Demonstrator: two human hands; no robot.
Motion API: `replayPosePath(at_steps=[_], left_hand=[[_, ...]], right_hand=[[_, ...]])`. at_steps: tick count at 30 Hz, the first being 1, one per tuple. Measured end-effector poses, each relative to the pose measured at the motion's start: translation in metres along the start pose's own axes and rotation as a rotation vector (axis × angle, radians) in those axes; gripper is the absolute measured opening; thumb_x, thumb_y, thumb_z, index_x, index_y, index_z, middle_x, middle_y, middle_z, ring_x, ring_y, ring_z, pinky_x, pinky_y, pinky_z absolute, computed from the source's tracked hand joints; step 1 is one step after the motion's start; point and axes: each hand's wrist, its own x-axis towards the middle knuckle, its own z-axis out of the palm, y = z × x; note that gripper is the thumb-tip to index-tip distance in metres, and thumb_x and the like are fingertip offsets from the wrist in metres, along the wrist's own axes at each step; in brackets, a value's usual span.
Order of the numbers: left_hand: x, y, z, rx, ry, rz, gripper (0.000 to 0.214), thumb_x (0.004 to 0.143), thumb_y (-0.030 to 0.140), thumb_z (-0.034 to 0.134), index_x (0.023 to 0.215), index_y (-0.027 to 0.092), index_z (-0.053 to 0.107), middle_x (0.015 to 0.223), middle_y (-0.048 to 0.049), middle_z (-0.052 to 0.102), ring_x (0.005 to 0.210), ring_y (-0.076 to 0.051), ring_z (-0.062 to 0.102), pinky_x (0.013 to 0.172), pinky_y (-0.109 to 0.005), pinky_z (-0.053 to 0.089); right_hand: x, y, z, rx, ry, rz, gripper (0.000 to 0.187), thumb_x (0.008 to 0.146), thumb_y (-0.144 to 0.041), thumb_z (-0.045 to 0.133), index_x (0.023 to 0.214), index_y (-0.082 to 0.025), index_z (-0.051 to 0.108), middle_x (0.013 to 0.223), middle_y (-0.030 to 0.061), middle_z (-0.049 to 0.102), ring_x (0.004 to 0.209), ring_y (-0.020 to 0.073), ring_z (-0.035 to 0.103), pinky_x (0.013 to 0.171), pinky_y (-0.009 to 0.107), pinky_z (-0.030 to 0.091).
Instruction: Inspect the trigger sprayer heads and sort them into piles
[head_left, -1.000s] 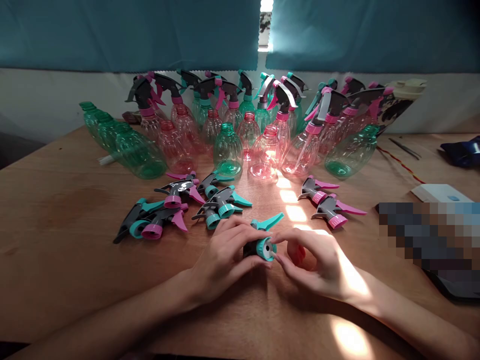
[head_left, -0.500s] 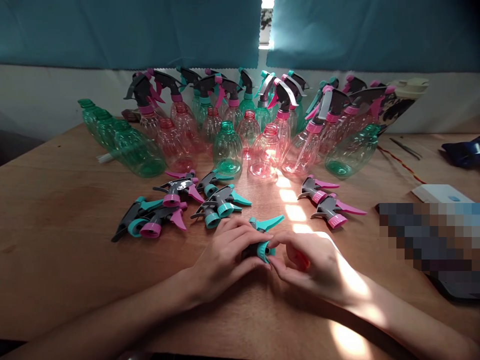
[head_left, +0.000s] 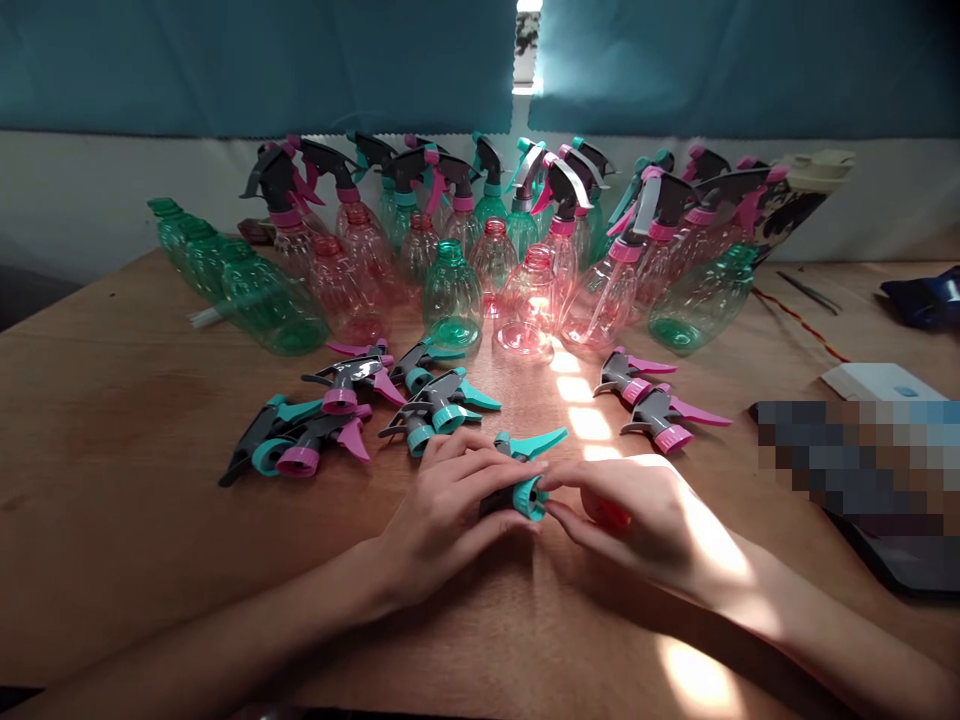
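My left hand (head_left: 442,515) is wrapped round a grey and teal spray head (head_left: 525,470), held low over the wooden table (head_left: 112,420). Its teal trigger points up and to the right. My right hand (head_left: 637,520) is curled beside it, with thumb and fingertip pinching the teal screw collar at the head's end. Whether anything else lies in the right palm is hidden.
Loose spray heads lie in a heap (head_left: 352,410) left of my hands, and two pink ones (head_left: 652,400) lie to the right. Green and pink bottles (head_left: 450,290), some with heads fitted, stand and lie across the back. A blurred patch (head_left: 855,460) and a white box (head_left: 877,380) are at the right.
The spray head has turned in my hands: its collar opening faced the camera a second ago and now faces sideways. My right fingers have closed in on the collar.
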Motion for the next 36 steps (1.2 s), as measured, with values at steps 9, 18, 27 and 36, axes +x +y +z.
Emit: replayPosePath(at_steps=[9, 18, 27, 36], left_hand=[[0.006, 0.003, -0.001, -0.143, 0.031, -0.039, 0.032, 0.086, 0.033, 0.066, 0.116, 0.020, 0.064, 0.096, -0.0047, 0.070, 0.092, -0.021, 0.052, 0.085, -0.035, 0.042], [0.005, 0.003, -0.001, -0.111, -0.058, -0.054, 0.034, 0.087, 0.032, 0.065, 0.119, 0.020, 0.062, 0.101, -0.0055, 0.071, 0.098, -0.022, 0.053, 0.090, -0.036, 0.041], [0.004, 0.005, -0.003, -0.138, -0.142, -0.053, 0.035, 0.086, 0.024, 0.067, 0.120, 0.022, 0.060, 0.107, -0.0030, 0.069, 0.101, -0.020, 0.051, 0.093, -0.035, 0.040], [0.006, 0.002, 0.000, -0.177, -0.075, -0.057, 0.031, 0.086, 0.031, 0.066, 0.115, 0.019, 0.062, 0.102, -0.0062, 0.070, 0.097, -0.022, 0.052, 0.088, -0.036, 0.046]], right_hand=[[0.002, -0.011, 0.017, -0.043, 0.213, -0.122, 0.011, 0.090, -0.015, 0.058, 0.100, -0.017, 0.063, 0.070, 0.0008, 0.070, 0.053, 0.0107, 0.060, 0.052, 0.022, 0.046], [0.000, -0.004, 0.005, 0.111, 0.042, 0.004, 0.013, 0.091, -0.020, 0.058, 0.103, -0.019, 0.063, 0.073, 0.0002, 0.070, 0.051, 0.0087, 0.057, 0.050, 0.019, 0.047], [0.001, -0.001, 0.001, -0.047, -0.033, -0.201, 0.016, 0.095, -0.015, 0.048, 0.100, -0.016, 0.063, 0.077, 0.0043, 0.072, 0.065, 0.0151, 0.065, 0.056, 0.025, 0.048], [-0.005, -0.006, 0.015, 0.033, 0.137, -0.031, 0.012, 0.092, -0.018, 0.057, 0.103, -0.018, 0.062, 0.086, 0.0047, 0.074, 0.069, 0.0142, 0.068, 0.063, 0.024, 0.053]])
